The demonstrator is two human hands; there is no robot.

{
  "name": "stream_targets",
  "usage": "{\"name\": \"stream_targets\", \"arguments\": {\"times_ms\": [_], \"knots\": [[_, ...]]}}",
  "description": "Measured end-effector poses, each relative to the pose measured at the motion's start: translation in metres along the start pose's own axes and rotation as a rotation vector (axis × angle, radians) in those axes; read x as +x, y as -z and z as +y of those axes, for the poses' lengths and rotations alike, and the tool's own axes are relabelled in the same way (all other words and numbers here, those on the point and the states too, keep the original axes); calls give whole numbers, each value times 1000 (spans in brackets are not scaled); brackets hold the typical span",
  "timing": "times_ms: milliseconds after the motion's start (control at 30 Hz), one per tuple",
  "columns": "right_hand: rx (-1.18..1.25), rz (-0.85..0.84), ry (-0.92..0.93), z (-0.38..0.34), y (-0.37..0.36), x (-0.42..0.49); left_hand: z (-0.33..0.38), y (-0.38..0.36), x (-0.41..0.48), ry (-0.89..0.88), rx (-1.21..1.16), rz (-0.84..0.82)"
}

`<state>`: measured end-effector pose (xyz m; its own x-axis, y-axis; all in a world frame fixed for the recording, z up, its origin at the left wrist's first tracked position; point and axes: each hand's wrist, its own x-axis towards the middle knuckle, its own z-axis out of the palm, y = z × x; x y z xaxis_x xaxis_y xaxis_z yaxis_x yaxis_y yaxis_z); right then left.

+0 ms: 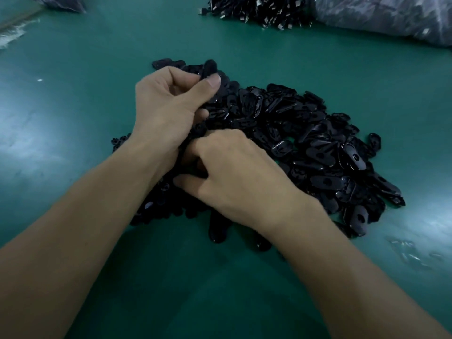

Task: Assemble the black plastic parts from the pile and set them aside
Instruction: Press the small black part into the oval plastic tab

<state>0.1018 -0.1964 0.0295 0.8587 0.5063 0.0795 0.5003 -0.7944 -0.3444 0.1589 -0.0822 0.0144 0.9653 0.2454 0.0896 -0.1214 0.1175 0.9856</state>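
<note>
left grip: the left hand (pixel 168 101) pinches one black part (pixel 210 68) between thumb and curled fingers, a narrow hold.
held part, position: above the far left edge of the pile (pixel 305 143), off the table (pixel 73 69). Its free end pokes out past the thumb tip.
held part, long axis: appears to run away from the person, the far end highest. Outline is blurred, so the mating face is unreadable.
right grip: the right hand (pixel 234 172) is knuckles-up with fingers curled down into the near left of the pile. Fingertips are hidden and blurred, so I cannot tell whether it holds a part.
key relation: the held part lies ahead of the right hand and slightly to its left. The left wrist sits just beside the right fingers.
nearer hand: the bulk of the loose parts spreads to the right, so the right hand is closer to the stock.
judgement: the step looks like fetching a second piece. The right hand would carry it up and forward to the left pinch, aligned along that axis.
risk: glossy parts, so a slip at the pinch seems possible.
set-aside spot: none identifiable. A second heap (pixel 256 11) with pale tabs lies well apart, at the far edge.
</note>
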Motion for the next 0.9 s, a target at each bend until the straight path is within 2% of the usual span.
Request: {"name": "stream_targets", "arguments": {"times_ms": [133, 367, 567, 767, 900], "knots": [[12, -42, -35, -3, -5, 4, 1, 2, 2, -29, 0, 18], [78, -60, -115, -1, -7, 10, 1, -1, -2, 16, -7, -76], [105, -9, -104, -3, -4, 7, 2, 0, -2, 11, 7, -33], [138, -95, -89, 2, -6, 6, -1, -2, 0, 17, -30, -32], [144, -43, -117, 4, -9, 8, 1, -2, 0, 19, -32, -23]]}}
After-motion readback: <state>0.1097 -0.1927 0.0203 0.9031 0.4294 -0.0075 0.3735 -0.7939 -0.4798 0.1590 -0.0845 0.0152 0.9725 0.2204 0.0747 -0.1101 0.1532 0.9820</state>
